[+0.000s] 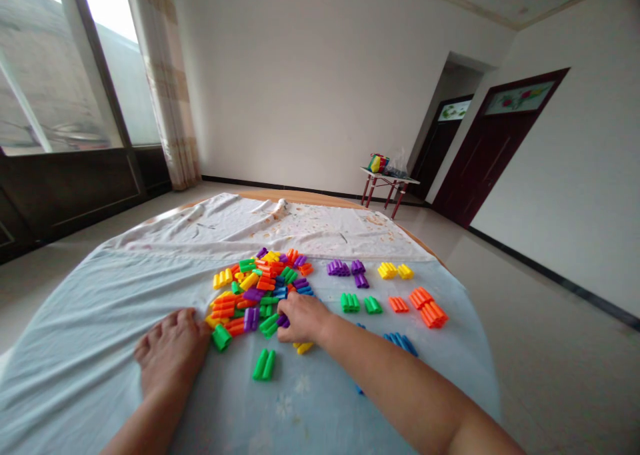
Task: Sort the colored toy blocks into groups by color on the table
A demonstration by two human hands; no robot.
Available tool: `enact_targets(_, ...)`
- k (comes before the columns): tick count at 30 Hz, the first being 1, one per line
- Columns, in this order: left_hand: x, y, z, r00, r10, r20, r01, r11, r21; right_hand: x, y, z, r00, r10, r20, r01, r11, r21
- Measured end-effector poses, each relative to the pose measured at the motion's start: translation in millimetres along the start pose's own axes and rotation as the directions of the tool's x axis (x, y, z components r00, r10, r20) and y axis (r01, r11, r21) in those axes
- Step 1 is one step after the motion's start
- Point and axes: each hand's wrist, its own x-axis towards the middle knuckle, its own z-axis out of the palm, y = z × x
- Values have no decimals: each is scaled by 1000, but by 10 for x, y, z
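A mixed heap of plastic tube-shaped building blocks [265, 283] in orange, yellow, green, purple and blue lies on the cloth before me. My left hand [173, 347] rests on the cloth at the heap's left side, palm down and fingers apart, beside a green block [221, 337]. At the heap's right edge, my right hand [306, 318] has its thumb and fingers around a purple block [283, 320], mostly hidden by the hand. Under that hand a yellow block [303, 348] peeks out. A green block [264, 364] lies apart, nearer to me.
Right of the heap lie colour groups: purple [339, 268], yellow [387, 270], green [350, 302], orange [429, 307] and blue blocks [400, 342], the blue partly behind my right forearm. A pale cloth [240, 408] covers the round table. Beyond stands a small side table [390, 176] with bags.
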Motion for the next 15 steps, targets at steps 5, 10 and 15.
enact_targets(5, 30, -31, 52, 998, -47, -48, 42, 995, -93, -20, -18, -22, 996, 29, -85, -29, 1000, -1)
enact_targets(10, 90, -113, -61, 990, -84, -115, 54, 970, -239, -89, -20, -149, 985, 85, -151, -80, 996, 40)
enact_targets(15, 2, 91, -366, 919, 202, -338, -236, 970, -61, -187, 4, -260, 970, 124, -208, -98, 986, 133)
